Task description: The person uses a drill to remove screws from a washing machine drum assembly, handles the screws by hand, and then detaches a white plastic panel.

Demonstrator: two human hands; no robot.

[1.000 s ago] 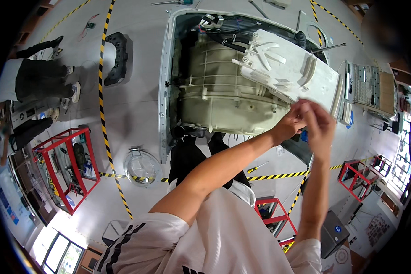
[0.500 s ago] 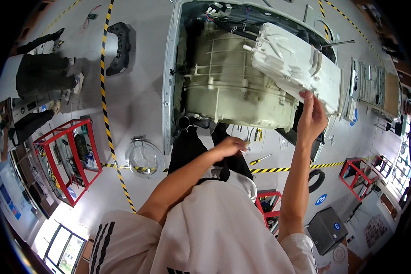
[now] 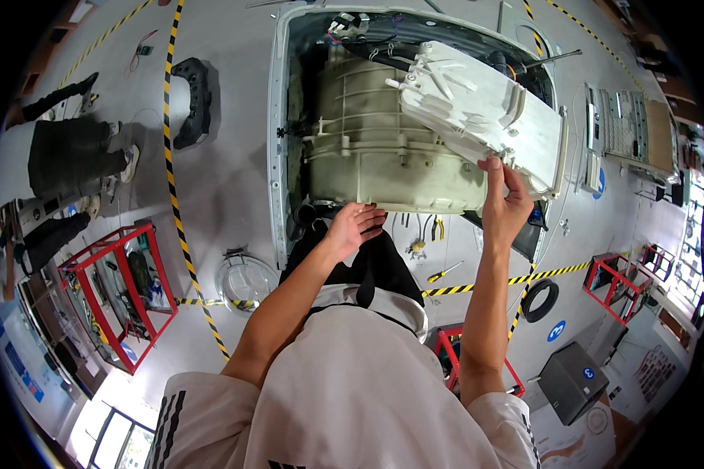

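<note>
my right grip (image 3: 508,205) is at the near edge of the white plastic panel (image 3: 485,102), thumb and fingertip drawn close together there; from the head view i cannot tell whether they pinch that edge or only touch it. the panel lies slanted over the right part of the big cream tub (image 3: 391,176), reaching toward the right edge of the open metal cabinet (image 3: 276,172). my left grip (image 3: 353,230) is open, fingers loosely spread and nothing in them, just beside the tub's near edge (whether the fingertips touch it, i can't make out from here).

dark hoses (image 3: 387,55) and wires run along the cabinet's far edge, and a thin metal rod (image 3: 555,58) sticks out over its right edge near the far corner. on the floor (image 3: 235,187), just off the cabinet's near edge, i have yellow-handled pliers (image 3: 438,228) and a yellow screwdriver (image 3: 446,272). a round glass door (image 3: 245,285) lies near the near-left corner, a black ring (image 3: 540,301) beyond the near-right one, and a dark curved block (image 3: 198,105) well apart from the left edge.
</note>
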